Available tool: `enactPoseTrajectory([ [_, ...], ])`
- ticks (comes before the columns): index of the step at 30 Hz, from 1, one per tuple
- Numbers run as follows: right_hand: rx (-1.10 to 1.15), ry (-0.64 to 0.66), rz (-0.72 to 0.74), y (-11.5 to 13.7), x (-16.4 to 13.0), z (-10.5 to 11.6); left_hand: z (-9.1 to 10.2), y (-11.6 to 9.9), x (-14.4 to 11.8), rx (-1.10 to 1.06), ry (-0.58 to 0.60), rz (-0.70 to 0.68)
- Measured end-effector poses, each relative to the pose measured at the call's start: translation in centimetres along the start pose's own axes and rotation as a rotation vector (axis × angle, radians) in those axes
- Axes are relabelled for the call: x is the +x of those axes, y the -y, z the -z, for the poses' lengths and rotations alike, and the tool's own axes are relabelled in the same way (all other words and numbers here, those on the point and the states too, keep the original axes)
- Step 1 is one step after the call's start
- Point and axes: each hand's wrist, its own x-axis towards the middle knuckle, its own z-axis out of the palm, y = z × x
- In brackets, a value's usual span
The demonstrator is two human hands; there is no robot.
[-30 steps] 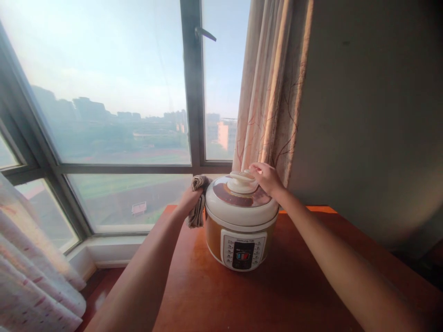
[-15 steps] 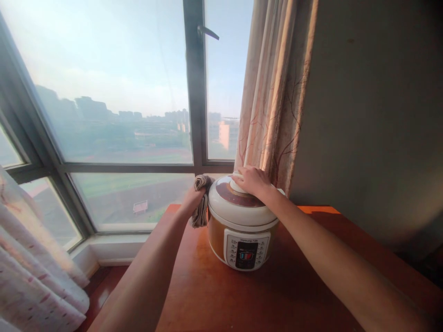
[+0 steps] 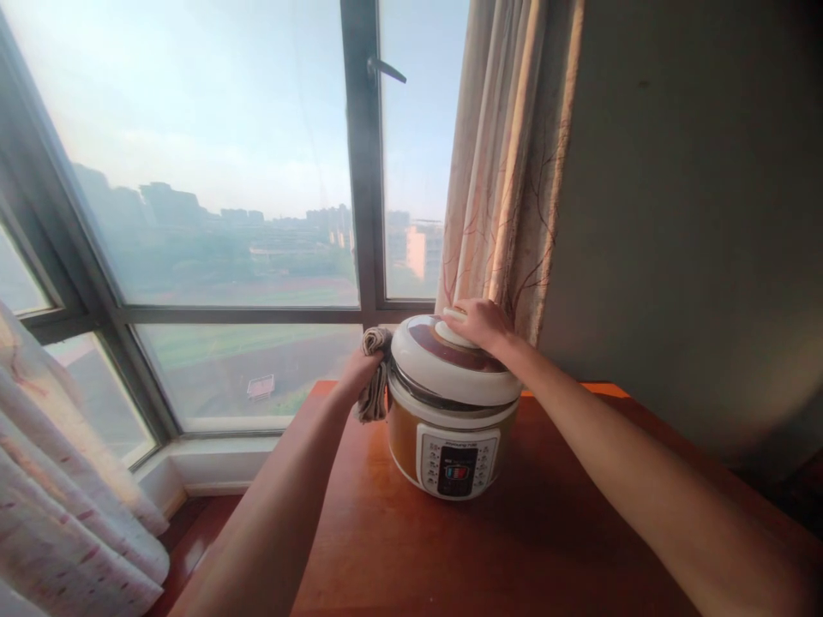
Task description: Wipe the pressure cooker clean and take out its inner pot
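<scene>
An electric pressure cooker (image 3: 402, 437), white and golden brown with a dark display panel, stands upright on the wooden table (image 3: 373, 548). Its lid (image 3: 428, 364) is raised and tilted, with a dark gap showing along the left and front of the rim. My right hand (image 3: 483, 324) is closed around the white handle on top of the lid. At the cooker's left side, my left hand (image 3: 365, 370) grips a folded, striped brown cloth (image 3: 373, 398). That cloth rests against or right beside the cooker's wall; which one I cannot tell.
Behind the table is a large window (image 3: 244, 214) with a grey frame. A patterned curtain (image 3: 498, 171) hangs behind the cooker, and another curtain (image 3: 70, 497) is at the lower left. A dark wall (image 3: 669, 240) rises on the right.
The lid has come up off the cooker's rim and tilted, lifted by my right hand, whose fingers have curled around the handle. My left hand and the cloth have barely moved.
</scene>
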Motion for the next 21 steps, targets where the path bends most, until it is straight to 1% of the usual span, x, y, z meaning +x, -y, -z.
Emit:
enactPoseTrajectory([
  [6, 0.048, -0.182, 0.053, -1.9, -0.2, 1.9, 0.1, -0.1, 0.1, -0.007, 0.015, 0.010],
  [8, 0.056, -0.207, 0.083, -2.3, -0.7, 2.7, 0.1, -0.1, 0.1, -0.003, 0.014, 0.018],
  [10, 0.046, -0.193, 0.112, -2.6, -1.3, 3.5, 0.1, -0.1, 0.1, 0.007, 0.013, 0.026],
  [12, 0.010, -0.153, 0.135, -2.9, -2.0, 4.2, 0.1, -0.2, 0.1, 0.020, 0.012, 0.035],
  [15, -0.072, -0.088, 0.118, -3.6, -3.4, 5.0, 0.1, -0.4, 0.2, 0.040, 0.009, 0.052],
  [18, -0.113, -0.037, 0.085, -4.9, -4.7, 5.3, 0.1, -0.5, 0.2, 0.046, 0.007, 0.055],
  [21, -0.123, -0.026, 0.069, -6.7, -6.1, 5.1, 0.1, -0.4, 0.1, 0.037, 0.009, 0.035],
])
